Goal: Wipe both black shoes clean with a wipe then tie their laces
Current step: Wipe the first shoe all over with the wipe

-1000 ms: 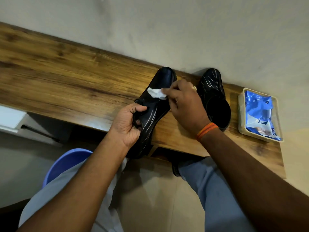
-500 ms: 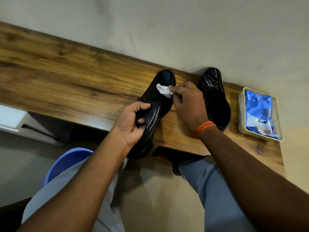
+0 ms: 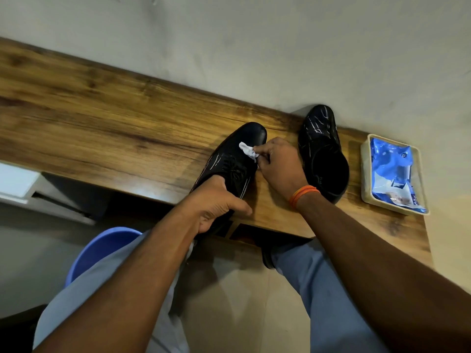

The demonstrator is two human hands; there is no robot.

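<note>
Now the right hand (image 3: 277, 164) has slid its pinched wipe (image 3: 247, 150) up toward the toe of the shoe (image 3: 237, 159) the left hand (image 3: 216, 202) grips at the desk's (image 3: 102, 128) front edge; wiping continues, laces untied

A long wood-grain surface (image 3: 102, 118) runs from the upper left of the frame down to the lower right, its far edge against the wall. Right of center, one black shoe (image 3: 321, 151) sits flat on it, toe to the wall. At the far right rests a cream tray (image 3: 365, 174) holding a blue wipe pack (image 3: 392, 174). Near center, the other black shoe (image 3: 237, 154) overhangs the near edge.
</note>
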